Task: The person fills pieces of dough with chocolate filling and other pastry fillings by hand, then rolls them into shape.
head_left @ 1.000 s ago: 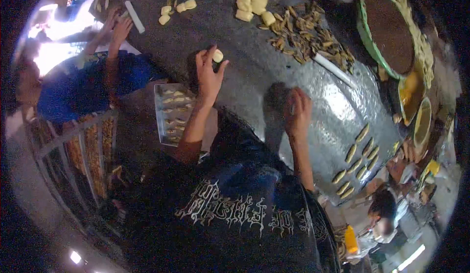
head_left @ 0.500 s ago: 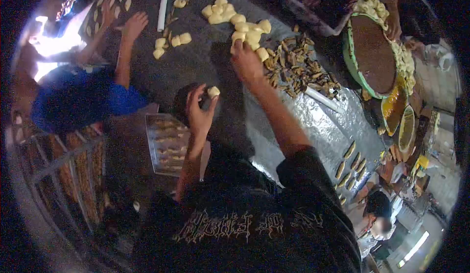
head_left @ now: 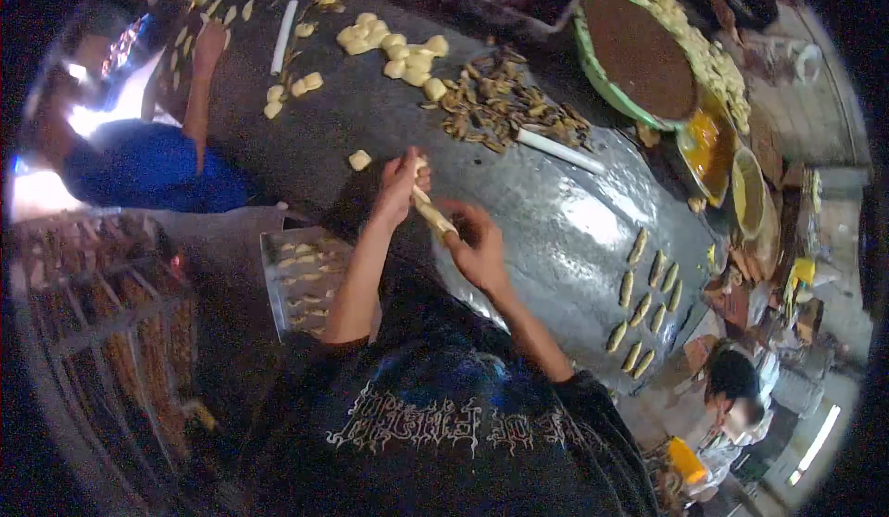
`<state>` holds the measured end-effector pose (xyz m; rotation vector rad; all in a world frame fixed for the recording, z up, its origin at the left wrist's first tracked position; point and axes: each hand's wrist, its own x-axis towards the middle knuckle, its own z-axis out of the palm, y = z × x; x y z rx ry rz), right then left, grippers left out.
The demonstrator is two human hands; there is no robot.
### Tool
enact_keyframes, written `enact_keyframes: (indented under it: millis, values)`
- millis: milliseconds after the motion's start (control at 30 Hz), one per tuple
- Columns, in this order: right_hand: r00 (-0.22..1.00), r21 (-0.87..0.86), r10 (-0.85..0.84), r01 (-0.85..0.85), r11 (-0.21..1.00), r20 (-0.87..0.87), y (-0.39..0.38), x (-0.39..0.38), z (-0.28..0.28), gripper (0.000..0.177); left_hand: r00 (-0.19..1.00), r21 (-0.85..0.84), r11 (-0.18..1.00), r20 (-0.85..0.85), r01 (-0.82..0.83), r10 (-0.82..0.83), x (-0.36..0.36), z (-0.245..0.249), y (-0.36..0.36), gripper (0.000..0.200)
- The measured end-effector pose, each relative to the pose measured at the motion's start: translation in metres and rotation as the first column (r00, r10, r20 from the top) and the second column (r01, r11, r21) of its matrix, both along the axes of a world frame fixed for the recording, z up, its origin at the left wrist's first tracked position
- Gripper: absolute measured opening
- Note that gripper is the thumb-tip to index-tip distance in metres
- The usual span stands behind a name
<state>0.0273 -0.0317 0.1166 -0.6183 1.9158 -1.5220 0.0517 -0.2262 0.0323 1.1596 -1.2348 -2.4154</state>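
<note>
A pale strip of dough (head_left: 431, 213) stretches between my two hands over the near edge of the dark worktable (head_left: 519, 216). My left hand (head_left: 400, 189) is closed around its upper end. At the lower end, the fingers of my right hand (head_left: 477, 246) pinch the dough. One loose dough piece (head_left: 359, 159) lies just beyond my left hand. Farther back sits a cluster of dough balls (head_left: 396, 52), beside a heap of brownish strips (head_left: 505, 100). A white rolling pin (head_left: 560, 150) rests at the heap's near side.
Several shaped dough pieces (head_left: 641, 308) lie at the right. A tray (head_left: 270, 285) of shaped pieces stands low left, near a metal rack (head_left: 139, 285). Green-rimmed tub (head_left: 593, 77) and bowls stand far right. A co-worker in blue (head_left: 148, 165) reaches over the table's left; another rolling pin (head_left: 284, 37) lies there.
My right hand has left the dough cluster and come back near my left. Both hands now hold a dough strip. A single dough piece now lies on the table. The view has shifted.
</note>
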Motion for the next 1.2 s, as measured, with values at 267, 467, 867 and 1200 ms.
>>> enact_keyframes:
  millis: [267,467,867,1200]
  values:
    - [0.716,-0.496,0.305,0.066,0.866,0.627,0.154,0.026,0.080,0.069,0.988,-0.738,0.670,0.147,0.079,0.045,-0.004,-0.079,-0.050,0.045]
    - [0.931,-0.491,-0.216,0.340,0.802,0.293,0.215,0.020,0.073,0.057,0.951,-0.815,0.527,0.090,0.240,-0.294,0.060,0.089,0.130,0.051]
    - [0.857,-0.232,-0.283,0.198,0.952,-0.431,0.244,0.018,0.095,0.028,0.954,-0.842,0.538,-0.189,-0.037,-0.231,0.044,0.190,0.274,0.027]
    - [0.682,-0.564,0.029,0.580,0.588,0.731,0.195,0.020,0.102,0.063,0.648,-0.876,0.473,-0.415,-0.095,-0.639,-0.001,0.212,0.266,0.018]
